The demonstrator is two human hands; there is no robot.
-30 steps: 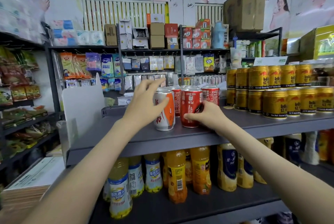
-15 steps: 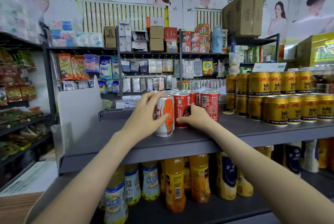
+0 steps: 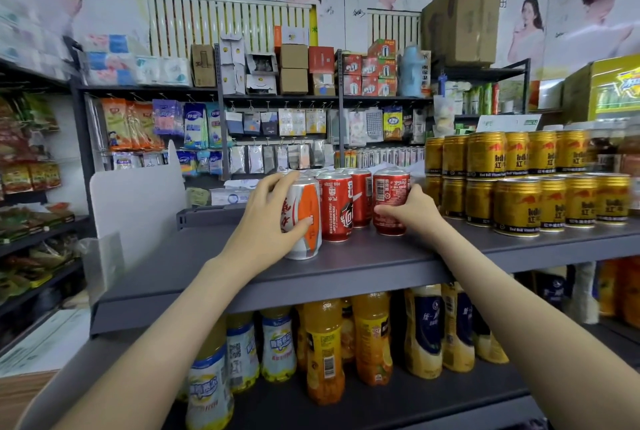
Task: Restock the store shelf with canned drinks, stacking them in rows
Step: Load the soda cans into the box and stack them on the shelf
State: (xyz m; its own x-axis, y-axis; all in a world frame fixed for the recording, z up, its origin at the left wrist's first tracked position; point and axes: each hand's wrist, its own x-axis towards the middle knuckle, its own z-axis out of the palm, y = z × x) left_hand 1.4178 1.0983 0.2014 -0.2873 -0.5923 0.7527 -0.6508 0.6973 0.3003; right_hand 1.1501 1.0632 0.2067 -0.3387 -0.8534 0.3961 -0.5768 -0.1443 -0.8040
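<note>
Lower tier: orange and white plastic drink bottles (image 3: 325,353). Above it, dark grey metal shelf (image 3: 363,265). Left hand (image 3: 266,218) wraps upright silver-and-orange drink can (image 3: 306,221), thumb across its front. Right hand (image 3: 414,213) grasps upright red drink can (image 3: 389,197) low down. Second red can (image 3: 334,207) stands between them. Right, behind: gold cans (image 3: 519,207), two tiers.

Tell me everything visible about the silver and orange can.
The silver and orange can is a metal-looking drink can, silver with an orange panel and red lettering. It stands upright on the grey shelf, near its front edge, beside the nearest red can; contact unclear. The left hand grips its left side, thumb on the front.
</note>
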